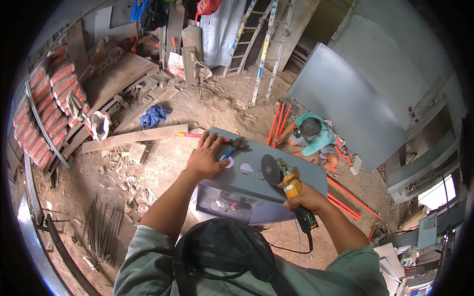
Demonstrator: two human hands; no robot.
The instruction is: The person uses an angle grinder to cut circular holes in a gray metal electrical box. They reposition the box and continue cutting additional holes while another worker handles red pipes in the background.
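My right hand point(307, 198) is wrapped around a yellow and black angle grinder point(291, 186), its dark disc point(270, 169) standing over the top of a grey metal box point(284, 154). Round holes are cut in that top face, and the side toward me is open, with parts inside. My left hand point(204, 157) lies on the box's left end with fingers spread. Beside its fingertips are blue-handled pliers point(230, 152) and a tool with a red and yellow handle point(191, 134). Whether the disc touches the metal or spins, I cannot tell.
A co-worker point(316, 135) crouches beyond the box, near orange pipes point(279, 121). A large grey sheet point(348, 101) leans behind them. Ladders point(261, 59) stand at the back, stacked bags point(49, 106) at left. A wooden plank point(133, 139) and rubble lie left; the grinder's cord point(309, 241) hangs down.
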